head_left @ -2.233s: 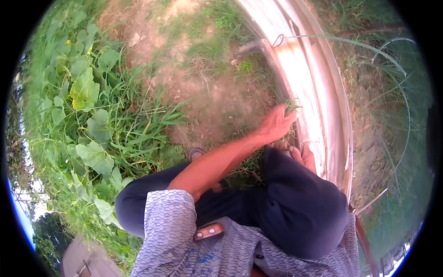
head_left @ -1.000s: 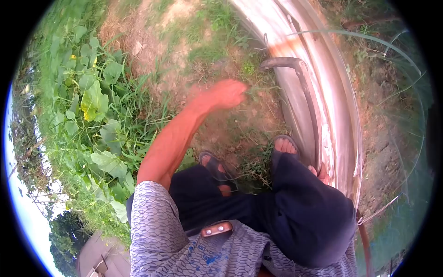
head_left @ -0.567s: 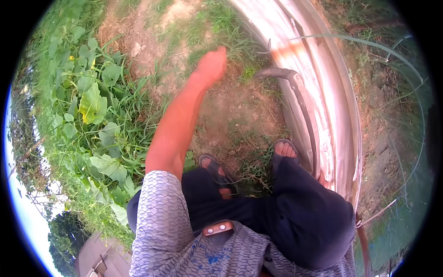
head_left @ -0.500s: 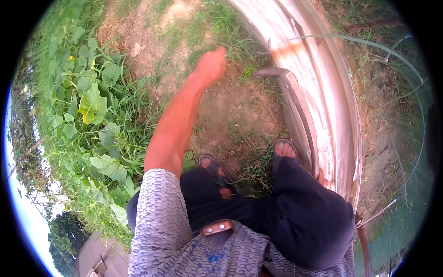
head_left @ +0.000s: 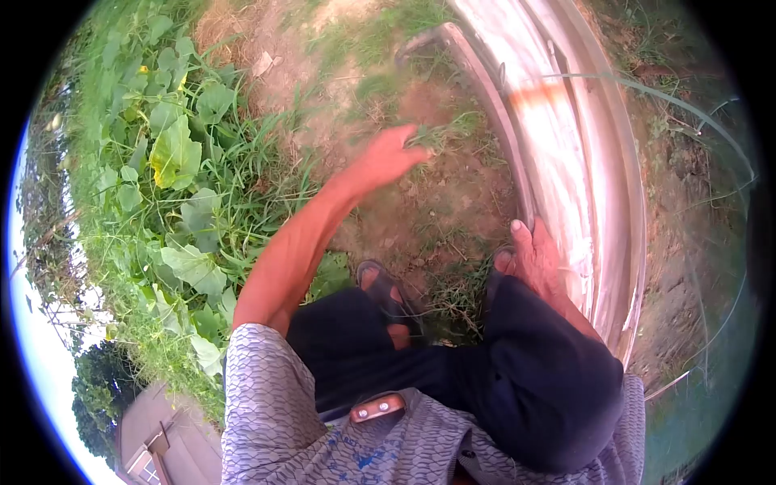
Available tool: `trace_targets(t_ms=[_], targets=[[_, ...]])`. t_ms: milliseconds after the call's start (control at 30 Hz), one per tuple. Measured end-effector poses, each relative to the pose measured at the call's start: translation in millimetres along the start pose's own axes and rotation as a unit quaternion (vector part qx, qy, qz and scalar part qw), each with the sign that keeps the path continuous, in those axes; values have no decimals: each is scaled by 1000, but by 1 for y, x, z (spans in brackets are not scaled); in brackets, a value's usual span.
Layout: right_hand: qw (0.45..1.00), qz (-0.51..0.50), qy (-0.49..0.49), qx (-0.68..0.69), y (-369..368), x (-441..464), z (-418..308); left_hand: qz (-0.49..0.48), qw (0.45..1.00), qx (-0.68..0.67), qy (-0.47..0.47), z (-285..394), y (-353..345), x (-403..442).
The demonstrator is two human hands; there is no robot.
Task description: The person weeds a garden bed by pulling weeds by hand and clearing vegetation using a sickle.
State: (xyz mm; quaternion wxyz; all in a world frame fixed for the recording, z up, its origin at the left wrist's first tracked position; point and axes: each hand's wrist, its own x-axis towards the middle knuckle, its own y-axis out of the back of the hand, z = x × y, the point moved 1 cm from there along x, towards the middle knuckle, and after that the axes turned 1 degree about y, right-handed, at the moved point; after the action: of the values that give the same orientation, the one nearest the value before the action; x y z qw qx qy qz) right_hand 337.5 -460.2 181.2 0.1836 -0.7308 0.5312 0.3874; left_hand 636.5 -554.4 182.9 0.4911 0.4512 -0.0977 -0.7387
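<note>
My left hand (head_left: 396, 158) reaches out over the dirt, its thumb and fingers apart. Tufts of grass (head_left: 461, 129) are just beyond its fingertips; nothing held can be made out. At the right, my right hand (head_left: 541, 263) is closed around the lower end of a long-handled tool with a bent head (head_left: 501, 113). The head hooks leftward over the grass at the top of the view; blur hides whether it is a sickle or a hoe blade. The tool lies close along a pale, shiny trough-like length (head_left: 554, 153) with a rusty patch.
Broad-leaved vines (head_left: 190, 210) and tall grass crowd the left side. Below are my sandalled feet (head_left: 388, 295) on bare soil with low weeds. A thin bent stem (head_left: 671, 97) arcs across the right, over dirt. A paved surface (head_left: 174, 436) shows at lower left.
My left hand has gone from a fist to fingers apart and moved down and right. The tool has swung upward, its head now farther off, and my right hand has come into fuller view.
</note>
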Motion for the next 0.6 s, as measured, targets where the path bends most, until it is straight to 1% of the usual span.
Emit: trace_targets(t_ms=[67, 133, 167, 200, 233, 267, 333, 400, 467, 500, 533, 600], targets=[[997, 37, 41, -60, -4, 10, -10, 94, 994, -49, 3, 6, -20, 20], [984, 26, -5, -179, -6, 4, -34, 71, 991, -90, 62, 46, -41, 30], [983, 32, -1, -181, -3, 4, -21, 34, 989, -90, 111, 74, -44, 31], [989, -22, -3, -145, 1, 1, 7, -28, 978, -122, 165, 77, -51, 31], [991, -76, -7, -108, 3, -7, 25, 11, 986, -119, 115, 66, -72, 32], [991, -76, -7, -111, 3, -15, 27, 52, 989, -117, 67, 68, -79, 26], [990, -37, 14, -134, -6, -19, 28, 56, 989, -118, 69, 59, -78, 26], [987, -45, 1, -155, -16, -12, 20, 48, 987, -122, 89, 63, -71, 13], [992, 16, 51, -112, -24, 4, 6, 110, 990, -79, 35, 73, -51, 28], [994, 26, 36, -99, -24, 10, -6, 114, 986, -122, 16, 79, -47, 34], [994, 24, 37, -100, -22, 9, -15, 116, 985, -123, 18, 84, -44, 35], [987, 66, 53, -134, -17, 7, -29, 99, 985, -122, 65, 93, -42, 39]])
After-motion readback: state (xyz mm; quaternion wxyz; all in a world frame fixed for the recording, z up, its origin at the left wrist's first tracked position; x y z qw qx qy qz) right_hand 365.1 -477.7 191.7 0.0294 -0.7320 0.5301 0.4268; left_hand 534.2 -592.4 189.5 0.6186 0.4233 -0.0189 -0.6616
